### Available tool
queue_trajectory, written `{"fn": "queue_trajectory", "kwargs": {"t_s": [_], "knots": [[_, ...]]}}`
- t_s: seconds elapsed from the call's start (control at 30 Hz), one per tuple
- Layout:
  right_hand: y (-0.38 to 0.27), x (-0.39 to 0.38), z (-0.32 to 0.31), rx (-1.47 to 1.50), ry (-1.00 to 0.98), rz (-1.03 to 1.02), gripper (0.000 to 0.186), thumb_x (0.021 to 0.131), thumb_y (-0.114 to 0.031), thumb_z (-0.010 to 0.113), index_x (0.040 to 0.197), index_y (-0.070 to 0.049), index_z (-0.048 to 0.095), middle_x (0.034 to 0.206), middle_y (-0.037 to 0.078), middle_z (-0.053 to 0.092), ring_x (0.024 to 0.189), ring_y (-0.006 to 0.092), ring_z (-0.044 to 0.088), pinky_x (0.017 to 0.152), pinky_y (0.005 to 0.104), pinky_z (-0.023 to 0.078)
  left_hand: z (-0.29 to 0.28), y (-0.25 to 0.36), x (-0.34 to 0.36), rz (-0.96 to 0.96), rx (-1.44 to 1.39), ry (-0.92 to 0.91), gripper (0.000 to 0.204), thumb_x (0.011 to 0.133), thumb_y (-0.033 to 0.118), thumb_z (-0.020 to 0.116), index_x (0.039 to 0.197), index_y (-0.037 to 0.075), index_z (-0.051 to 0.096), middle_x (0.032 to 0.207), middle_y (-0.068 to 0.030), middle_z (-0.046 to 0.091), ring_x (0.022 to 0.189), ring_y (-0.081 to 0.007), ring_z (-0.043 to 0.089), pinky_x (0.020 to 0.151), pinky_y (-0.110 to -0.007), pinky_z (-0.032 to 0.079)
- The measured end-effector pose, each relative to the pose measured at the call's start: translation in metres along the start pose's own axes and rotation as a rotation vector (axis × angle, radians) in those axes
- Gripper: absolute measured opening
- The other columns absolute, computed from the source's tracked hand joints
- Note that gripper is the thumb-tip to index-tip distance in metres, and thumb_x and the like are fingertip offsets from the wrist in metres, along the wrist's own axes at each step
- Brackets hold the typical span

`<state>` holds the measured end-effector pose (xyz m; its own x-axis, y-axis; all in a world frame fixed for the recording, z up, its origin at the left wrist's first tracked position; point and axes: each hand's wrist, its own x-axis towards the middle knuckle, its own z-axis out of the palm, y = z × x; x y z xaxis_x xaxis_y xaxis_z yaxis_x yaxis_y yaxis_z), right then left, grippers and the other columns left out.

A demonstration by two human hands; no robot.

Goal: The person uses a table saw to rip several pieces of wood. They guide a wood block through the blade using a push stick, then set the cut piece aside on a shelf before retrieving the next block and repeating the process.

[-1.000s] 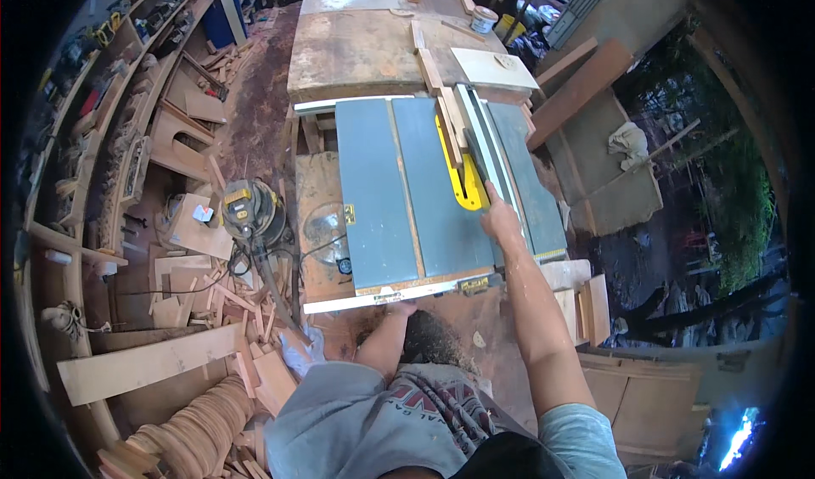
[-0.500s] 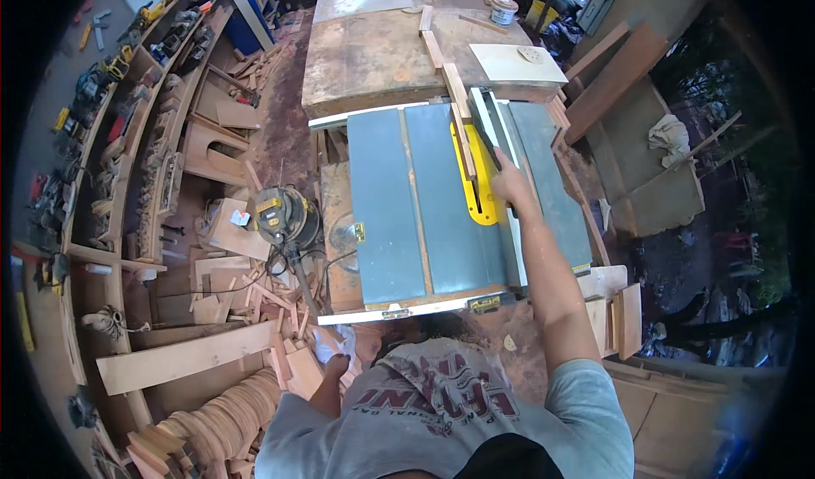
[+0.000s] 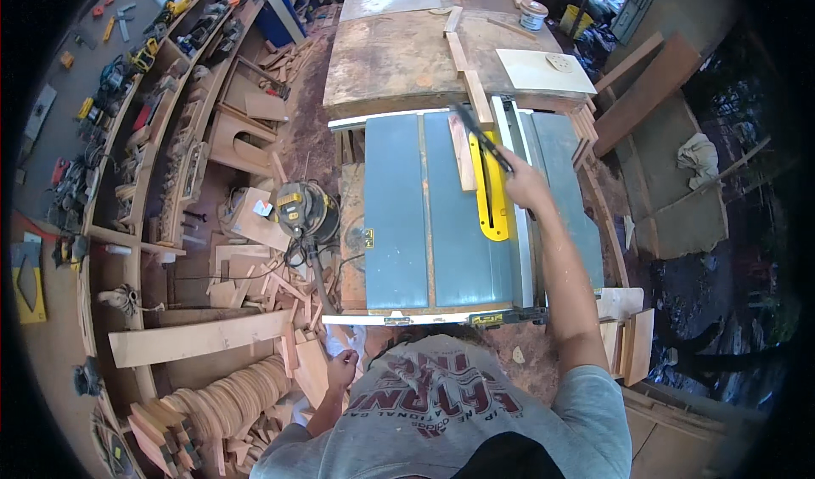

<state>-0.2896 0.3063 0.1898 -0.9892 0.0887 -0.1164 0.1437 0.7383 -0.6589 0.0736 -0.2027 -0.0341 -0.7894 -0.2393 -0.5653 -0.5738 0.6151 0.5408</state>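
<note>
See on the saw, just left of the yellow plate, a wood strip: likely stiff, light, best held by the edge away from the plate. Shifted off the plate since half a second ago. Clasping a black stick over the plate with the right grip; cannot tell about the left grip.

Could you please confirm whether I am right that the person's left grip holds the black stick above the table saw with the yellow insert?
Not quite: it is the right grip that holds the black stick above the table saw with the yellow insert, as the head view shows.
</note>
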Motion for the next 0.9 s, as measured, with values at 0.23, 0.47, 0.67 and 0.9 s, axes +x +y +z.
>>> {"fn": "queue_trajectory", "kwargs": {"t_s": [0.23,0.47,0.67,0.9], "knots": [[-0.02,-0.017,0.044,-0.102,-0.237,-0.008,0.071,0.087,-0.004,0.051,0.156,-0.019,0.045,0.129,0.027,0.066,0.102,0.0384,0.072,0.085,0.0454,0.057,0.006,0.008,-0.017,0.147,0.21,0.078,0.032,0.095,0.036,0.066,0.109,0.01,0.077,0.08,-0.0154,0.075,0.072,-0.0284,0.074,0.066,-0.04,0.056],[0.007,-0.075,0.047,0.334,-0.047,-0.305,0.063,0.093,-0.005,0.051,0.155,-0.008,0.044,0.138,0.023,0.063,0.094,0.0312,0.071,0.09,0.0375,0.055,0.007,0.042,-0.035,0.238,0.117,0.087,0.025,0.095,0.029,0.068,0.102,0.007,0.076,0.078,-0.0143,0.074,0.07,-0.0267,0.074,0.064,-0.038,0.056],[0.15,-0.119,-0.015,0.111,0.285,0.215,0.056,0.094,-0.01,0.057,0.148,0.003,0.049,0.128,0.03,0.065,0.119,0.0421,0.065,0.102,0.0436,0.05,-0.005,0.145,0.014,0.465,0.066,0.387,0.011,0.093,0.014,0.069,0.096,0.005,0.074,0.075,-0.0113,0.071,0.066,-0.0234,0.07,0.063,-0.034,0.054],[0.185,-0.05,-0.03,-0.068,0.365,-0.043,0.063,0.086,-0.01,0.059,0.148,-0.003,0.052,0.116,0.032,0.068,0.108,0.0488,0.066,0.097,0.0495,0.052,0.011,0.357,0.205,1.043,0.044,0.641,0.021,0.088,0.009,0.07,0.108,0.004,0.072,0.106,-0.0131,0.072,0.1,-0.035,0.067,0.091,-0.044,0.052]]}}
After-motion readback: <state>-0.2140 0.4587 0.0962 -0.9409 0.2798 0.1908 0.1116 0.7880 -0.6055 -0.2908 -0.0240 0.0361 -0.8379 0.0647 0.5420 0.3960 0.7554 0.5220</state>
